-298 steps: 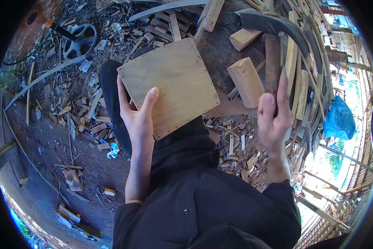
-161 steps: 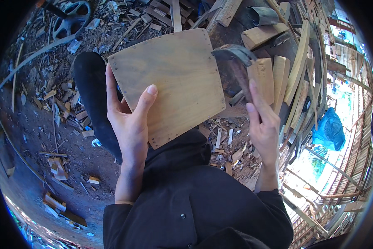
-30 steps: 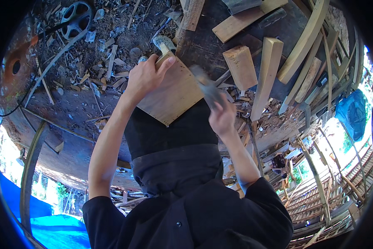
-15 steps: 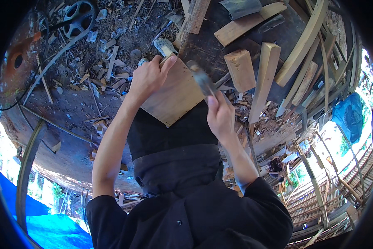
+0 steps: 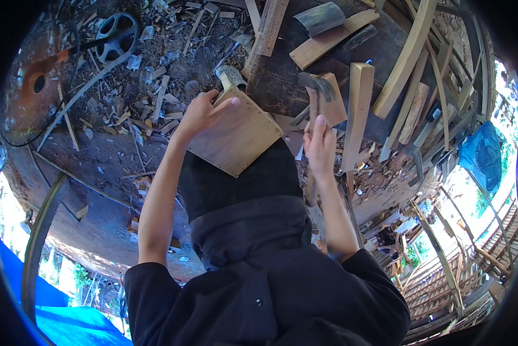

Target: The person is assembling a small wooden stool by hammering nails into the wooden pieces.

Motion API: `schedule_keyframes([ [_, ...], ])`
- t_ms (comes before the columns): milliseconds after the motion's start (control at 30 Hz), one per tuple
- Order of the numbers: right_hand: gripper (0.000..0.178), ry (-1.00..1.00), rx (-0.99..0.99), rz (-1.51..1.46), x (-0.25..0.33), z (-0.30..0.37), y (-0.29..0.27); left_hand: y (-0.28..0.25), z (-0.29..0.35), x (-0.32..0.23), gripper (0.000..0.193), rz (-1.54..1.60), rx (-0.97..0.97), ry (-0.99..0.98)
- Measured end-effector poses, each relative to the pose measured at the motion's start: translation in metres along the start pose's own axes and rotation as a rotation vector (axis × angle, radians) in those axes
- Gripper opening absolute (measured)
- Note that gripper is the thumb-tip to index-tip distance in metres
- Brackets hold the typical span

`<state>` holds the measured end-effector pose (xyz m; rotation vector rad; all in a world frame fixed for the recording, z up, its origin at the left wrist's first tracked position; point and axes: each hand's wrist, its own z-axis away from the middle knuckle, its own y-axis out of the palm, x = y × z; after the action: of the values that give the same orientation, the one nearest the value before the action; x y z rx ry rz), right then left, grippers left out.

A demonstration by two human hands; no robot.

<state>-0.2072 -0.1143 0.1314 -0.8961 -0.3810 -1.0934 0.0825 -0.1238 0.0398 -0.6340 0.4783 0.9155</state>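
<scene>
A square, pale wooden panel [image 5: 238, 135] rests on my lap with one corner pointing toward me. Small dark dots like nail heads run along its edges, and a strip of wood shows under its far corner. My left hand [image 5: 204, 117] grips the panel's left edge, thumb lying across the top face. To the right of the panel and apart from it, my right hand [image 5: 320, 147] is wrapped around the wooden handle of a hammer [image 5: 317, 86]. The hammer's dark metal head points away from me, over a short wood block [image 5: 335, 105].
Beyond my right hand, a dark work surface [image 5: 276, 81] bears a curved grey piece [image 5: 320, 19], a squared timber [image 5: 358, 115] and several long boards [image 5: 406, 60]. Wood scraps litter the ground at left, near a spoked wheel [image 5: 117, 37]. A blue bag [image 5: 482, 155] hangs far right.
The hammer has swung from the panel's right edge out to the right and now stands clear of it. My left thumb has shifted slightly on the panel, which stays on my lap.
</scene>
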Motion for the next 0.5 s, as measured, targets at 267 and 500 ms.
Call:
schedule_keyframes([
  [267, 0.070, -0.373, -0.394, 0.486, -0.032, -0.039, -0.030, -0.021, 0.075, -0.025, 0.069, -0.027, -0.143, 0.069],
  [500, 0.074, -0.440, -0.387, 0.752, -0.045, -0.076, -0.033, -0.048, 0.152, -0.069, 0.053, -0.254, -0.102, 0.181],
])
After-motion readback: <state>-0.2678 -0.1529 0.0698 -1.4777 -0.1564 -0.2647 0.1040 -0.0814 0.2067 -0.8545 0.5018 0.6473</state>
